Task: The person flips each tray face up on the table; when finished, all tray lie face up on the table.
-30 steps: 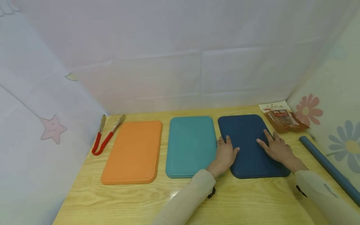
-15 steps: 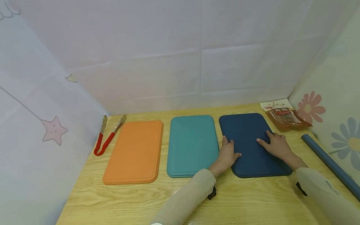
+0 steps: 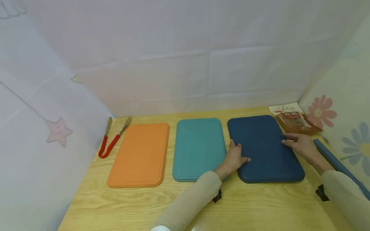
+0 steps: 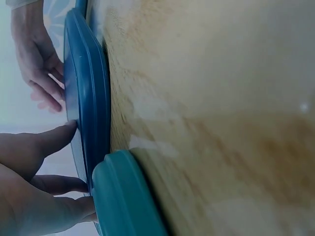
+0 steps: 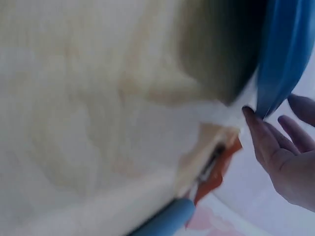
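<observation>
A dark blue flat rectangular board (image 3: 260, 150) with rounded corners and a ridged rim lies at the right of the table. At its left edge my left hand (image 3: 233, 157) grips it, thumb on top and fingers along the side. My right hand (image 3: 303, 146) pinches its right edge, with the thumb above. In the right wrist view the fingertips (image 5: 250, 112) touch near the lower edge of the blue rim, and a dark shadow falls on the table beneath. Just left of it lies a teal board (image 3: 199, 149) of the same shape, close to my left fingers.
An orange board (image 3: 140, 154) lies further left, beside red-handled tongs (image 3: 111, 142). Behind my right hand sits a brown food packet (image 3: 295, 120). A long blue-grey roll (image 3: 332, 160) runs along the right side. Cloth walls (image 3: 162, 77) enclose the wooden table (image 3: 138, 205).
My right hand has moved right, from the top of the dark blue board to its right edge. The left hand stays at the left edge. The camera view has shifted slightly.
</observation>
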Motion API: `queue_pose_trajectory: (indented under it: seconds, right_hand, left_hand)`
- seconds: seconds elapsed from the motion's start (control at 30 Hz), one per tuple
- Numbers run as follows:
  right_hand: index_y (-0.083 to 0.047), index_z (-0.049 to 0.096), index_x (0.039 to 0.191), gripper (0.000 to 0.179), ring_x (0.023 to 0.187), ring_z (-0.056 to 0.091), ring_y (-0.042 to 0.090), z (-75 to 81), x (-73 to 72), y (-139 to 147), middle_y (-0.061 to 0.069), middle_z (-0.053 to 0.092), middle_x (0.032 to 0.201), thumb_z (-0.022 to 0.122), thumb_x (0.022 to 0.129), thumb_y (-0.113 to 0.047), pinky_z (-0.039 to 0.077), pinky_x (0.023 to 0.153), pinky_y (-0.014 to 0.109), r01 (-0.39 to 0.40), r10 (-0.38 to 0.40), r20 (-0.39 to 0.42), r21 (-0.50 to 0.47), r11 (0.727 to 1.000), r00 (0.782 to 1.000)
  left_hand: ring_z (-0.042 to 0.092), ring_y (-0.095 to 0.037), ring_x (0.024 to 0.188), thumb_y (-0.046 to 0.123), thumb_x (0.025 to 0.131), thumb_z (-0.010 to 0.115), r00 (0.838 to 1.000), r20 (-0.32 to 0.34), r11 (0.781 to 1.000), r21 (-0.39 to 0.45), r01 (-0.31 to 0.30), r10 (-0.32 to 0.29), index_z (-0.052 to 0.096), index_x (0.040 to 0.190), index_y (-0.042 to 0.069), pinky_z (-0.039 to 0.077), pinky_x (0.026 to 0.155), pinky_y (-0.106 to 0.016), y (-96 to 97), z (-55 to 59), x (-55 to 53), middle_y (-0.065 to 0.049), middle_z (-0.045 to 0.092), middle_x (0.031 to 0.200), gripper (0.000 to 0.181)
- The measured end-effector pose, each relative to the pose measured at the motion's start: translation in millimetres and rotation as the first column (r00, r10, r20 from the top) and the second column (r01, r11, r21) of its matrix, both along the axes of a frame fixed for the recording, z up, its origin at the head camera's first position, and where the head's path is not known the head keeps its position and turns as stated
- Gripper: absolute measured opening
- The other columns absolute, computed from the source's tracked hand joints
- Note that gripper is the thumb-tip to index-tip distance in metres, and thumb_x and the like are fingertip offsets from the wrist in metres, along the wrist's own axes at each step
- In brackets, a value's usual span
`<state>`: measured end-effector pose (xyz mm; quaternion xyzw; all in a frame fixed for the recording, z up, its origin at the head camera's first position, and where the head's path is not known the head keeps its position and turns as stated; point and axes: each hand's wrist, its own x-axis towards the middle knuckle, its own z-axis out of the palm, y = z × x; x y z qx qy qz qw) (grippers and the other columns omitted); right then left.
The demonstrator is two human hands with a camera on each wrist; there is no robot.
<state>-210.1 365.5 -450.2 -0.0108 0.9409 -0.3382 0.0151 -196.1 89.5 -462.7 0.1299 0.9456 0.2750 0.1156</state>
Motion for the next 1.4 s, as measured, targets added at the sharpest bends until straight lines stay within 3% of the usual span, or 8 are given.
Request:
queue_pose_trajectory:
  seconds: [0.2,0.43,0.73,0.87,1.03,1.23,1.33,1.4]
  right_hand:
    - [0.012,0.031,0.144,0.062,0.074,0.056,-0.015,11.6,-6.7,14.0,0.033,0.059,0.118,0.060,0.096,-0.015,0.057,0.065,0.025,0.024,-0.027,-0.014,-0.180,0.983,1.000]
    - [0.008,0.023,0.149,0.074,0.081,0.059,-0.010,36.0,-12.3,23.2,0.038,0.038,0.138,0.060,0.097,-0.030,0.058,0.074,0.033,-0.037,0.074,0.140,-0.252,0.967,0.987]
    - [-0.004,0.010,0.155,0.081,0.090,0.055,-0.014,72.1,-19.8,20.9,0.033,0.017,0.150,0.059,0.097,-0.032,0.055,0.085,0.038,-0.082,0.204,0.310,-0.366,0.927,0.929]
    - [0.000,0.010,0.153,0.077,0.091,0.061,-0.007,81.9,-23.3,17.5,0.018,0.039,0.144,0.058,0.098,-0.023,0.055,0.084,0.038,-0.059,0.219,0.328,-0.434,0.899,0.919]
    - [-0.034,0.056,0.127,0.036,0.091,0.067,0.005,95.5,-27.5,12.8,-0.026,0.062,0.104,0.058,0.098,-0.013,0.057,0.079,0.035,-0.006,0.222,0.316,-0.561,0.827,0.922]
    - [-0.036,0.067,0.104,0.032,0.091,0.069,0.013,111.7,-25.3,-0.3,-0.009,0.069,0.102,0.056,0.098,-0.007,0.057,0.078,0.034,0.072,0.249,0.333,-0.716,0.695,0.910]
    - [-0.028,0.066,0.111,0.028,0.092,0.069,0.016,117.5,-23.3,-6.7,-0.005,0.070,0.102,0.056,0.097,-0.004,0.057,0.079,0.034,0.125,0.247,0.348,-0.769,0.627,0.905]
    - [-0.025,0.053,0.134,0.041,0.092,0.069,0.014,121.2,-23.0,-10.6,-0.008,0.070,0.102,0.055,0.098,-0.005,0.057,0.080,0.034,0.131,0.252,0.357,-0.771,0.624,0.899]
  left_hand:
    - [0.033,-0.024,0.140,0.041,0.085,0.072,1.000,-0.002,1.000,0.018,0.001,-0.001,0.044,0.143,0.004,0.046,0.096,-0.023,-1.6,-0.5,1.0,-0.021,0.022,0.155,0.074]
    - [0.038,-0.026,0.137,0.039,0.087,0.071,0.999,0.052,0.992,0.122,-0.011,0.005,0.046,0.143,0.006,0.045,0.100,-0.029,-4.6,-5.4,0.2,-0.018,0.023,0.156,0.070]
    - [0.039,-0.024,0.136,0.038,0.090,0.068,0.999,0.042,0.982,0.187,-0.003,-0.005,0.050,0.141,0.010,0.043,0.102,-0.031,-13.3,-2.8,7.3,-0.013,0.031,0.154,0.062]
    - [0.040,-0.021,0.136,0.039,0.089,0.068,0.998,0.047,0.984,0.175,0.034,-0.042,0.051,0.141,0.014,0.044,0.101,-0.029,-18.7,4.0,18.1,-0.010,0.035,0.152,0.060]
    - [0.038,-0.020,0.137,0.039,0.090,0.067,0.993,0.081,0.976,0.208,0.066,-0.085,0.049,0.142,0.015,0.042,0.104,-0.030,-25.0,13.8,30.7,-0.007,0.037,0.152,0.060]
    - [0.040,-0.018,0.135,0.041,0.092,0.063,0.991,0.086,0.970,0.232,0.077,-0.099,0.047,0.144,0.015,0.041,0.104,-0.030,-28.4,20.6,40.4,-0.006,0.041,0.149,0.060]
    - [0.041,-0.017,0.134,0.041,0.093,0.062,0.987,0.097,0.966,0.241,0.099,-0.125,0.045,0.145,0.016,0.041,0.103,-0.029,-29.2,24.8,43.8,-0.003,0.043,0.147,0.060]
    - [0.055,-0.015,0.121,0.039,0.093,0.063,0.981,0.123,0.959,0.262,0.112,-0.148,0.043,0.146,0.017,0.043,0.100,-0.026,-30.1,28.8,46.1,-0.003,0.042,0.148,0.061]
